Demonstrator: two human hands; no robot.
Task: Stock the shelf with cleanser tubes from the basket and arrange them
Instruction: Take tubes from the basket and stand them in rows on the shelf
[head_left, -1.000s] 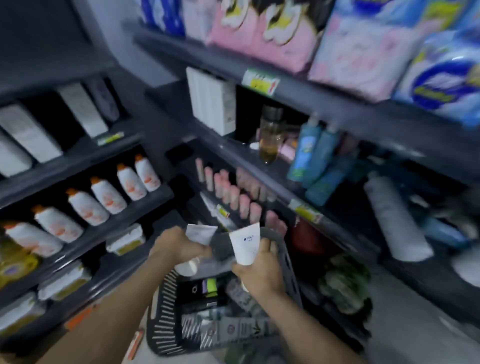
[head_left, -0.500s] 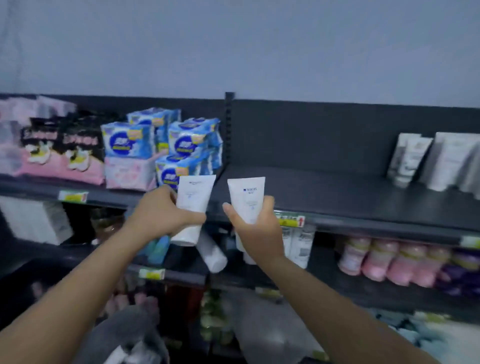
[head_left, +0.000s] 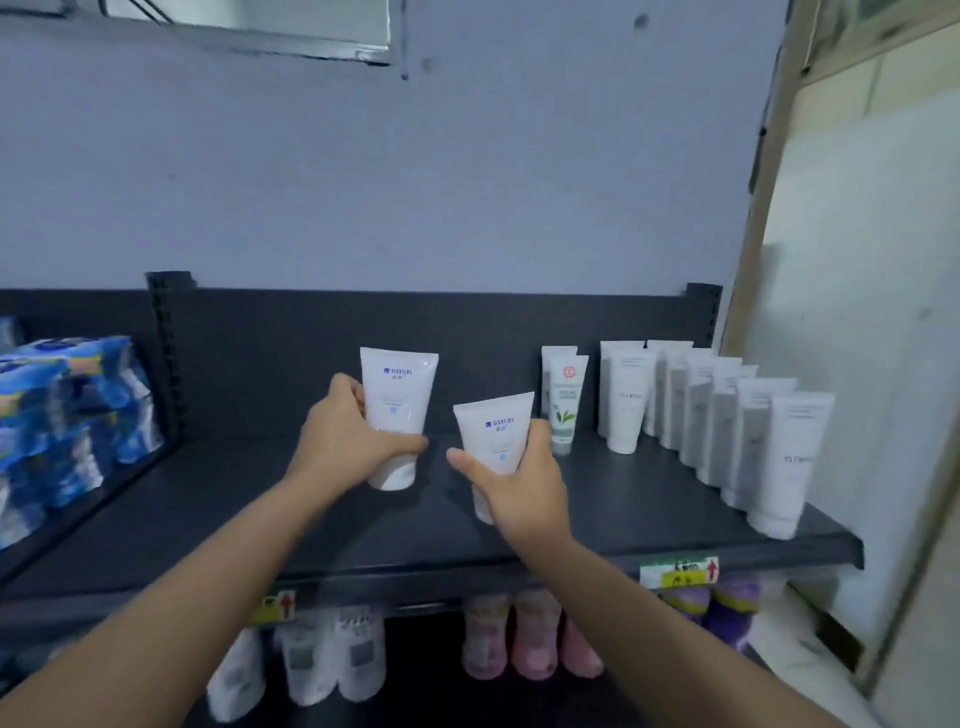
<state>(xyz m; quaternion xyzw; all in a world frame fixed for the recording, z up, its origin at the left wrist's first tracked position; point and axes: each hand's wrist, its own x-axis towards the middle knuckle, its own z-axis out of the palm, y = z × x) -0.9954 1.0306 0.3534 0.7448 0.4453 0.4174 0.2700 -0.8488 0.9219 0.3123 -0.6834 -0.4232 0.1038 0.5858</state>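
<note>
Left hand (head_left: 345, 447) — fingers behind, thumb across the front of left tube (head_left: 397, 410), clamped low; tube upright, cap down on shelf (head_left: 208, 509). Right hand (head_left: 519, 483) — thumb left, fingers right, gripping right tube (head_left: 496, 436); tilted, just beside. Tube rows (head_left: 727, 431) far right.

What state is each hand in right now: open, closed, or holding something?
Left hand: closed, holding the upright white tube.
Right hand: closed, holding the tilted white tube.
</note>
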